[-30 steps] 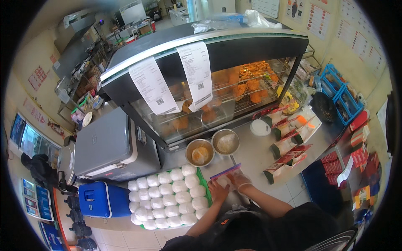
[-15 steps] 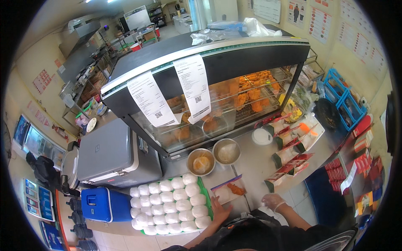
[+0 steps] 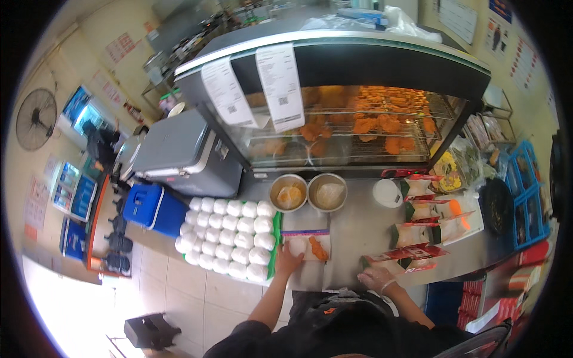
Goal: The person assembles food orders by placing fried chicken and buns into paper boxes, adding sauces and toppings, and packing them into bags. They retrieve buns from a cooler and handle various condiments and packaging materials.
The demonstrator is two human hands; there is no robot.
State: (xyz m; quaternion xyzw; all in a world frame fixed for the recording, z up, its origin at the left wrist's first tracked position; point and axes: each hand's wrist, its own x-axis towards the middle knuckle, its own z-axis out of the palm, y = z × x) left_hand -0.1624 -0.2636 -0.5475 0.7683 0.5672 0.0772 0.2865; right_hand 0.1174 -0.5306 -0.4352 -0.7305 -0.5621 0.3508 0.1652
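Note:
My left hand has its fingers spread at the lower left edge of a sheet of wrapping paper with a purple edge. On the paper lie a white mound that looks like rice and a piece of fried chicken. My right hand, in a clear glove, is near the counter's front edge with its fingers bent together. Whatever it may hold is hidden. Just beyond it stands a row of red-and-white food packets. Several white wrapped balls fill a green tray beside my left hand.
Two metal bowls stand behind the paper, before a heated glass display cabinet of fried chicken. A grey cooler and a blue cooler are at the left. A round white lid, black pan and blue crates are at the right.
The whole view has shifted and tilted, bringing more floor into sight. My left hand still touches the paper's edge, and my right hand stays near the packets. Rice and chicken lie as before.

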